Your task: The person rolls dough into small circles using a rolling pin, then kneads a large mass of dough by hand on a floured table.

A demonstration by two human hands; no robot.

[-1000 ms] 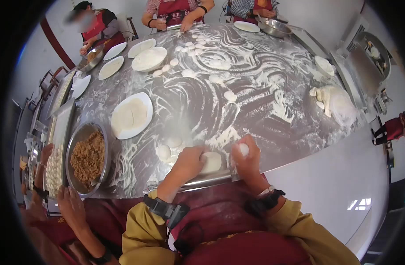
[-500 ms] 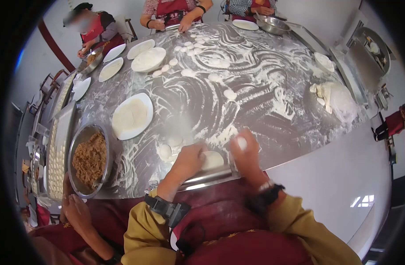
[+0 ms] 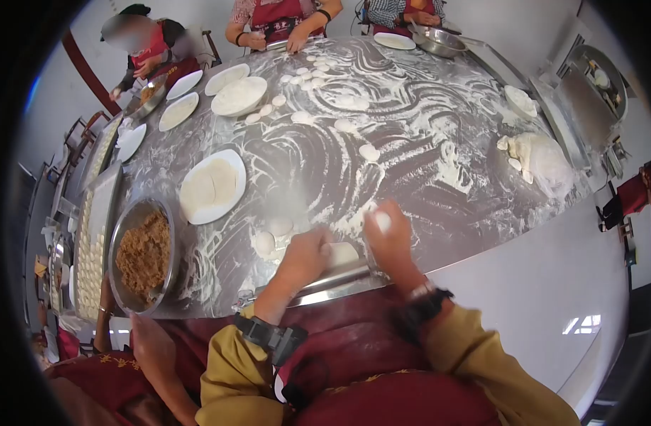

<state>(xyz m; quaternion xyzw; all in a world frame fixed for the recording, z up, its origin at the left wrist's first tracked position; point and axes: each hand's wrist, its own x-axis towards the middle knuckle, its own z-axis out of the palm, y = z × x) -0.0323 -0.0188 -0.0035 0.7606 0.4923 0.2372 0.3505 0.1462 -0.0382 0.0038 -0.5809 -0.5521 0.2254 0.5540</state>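
Observation:
Curled fingers of my left hand (image 3: 307, 254) close on the left edge of a flat dough disc (image 3: 343, 255) near the table's front edge. To its right, my right hand (image 3: 390, 234) is closed around something with a white, rounded end; its full shape is hidden. A metal strip (image 3: 332, 285) runs along the table edge below both hands. Two dough pieces (image 3: 266, 243) (image 3: 281, 226) lie just left of my left hand on the floured steel table (image 3: 304, 160).
A bowl of brown filling (image 3: 144, 257) and a plate of dough discs (image 3: 229, 206) stand left. A co-worker's hand (image 3: 153, 344) is at lower left. More people work across the table. Bagged dough (image 3: 545, 163) lies right; a tray of small pieces (image 3: 92, 266) is far left.
My right hand has shifted slightly left and up, while my left hand has barely moved. The nearby co-worker's hand at lower left has moved right, and the top-left person's hands have parted.

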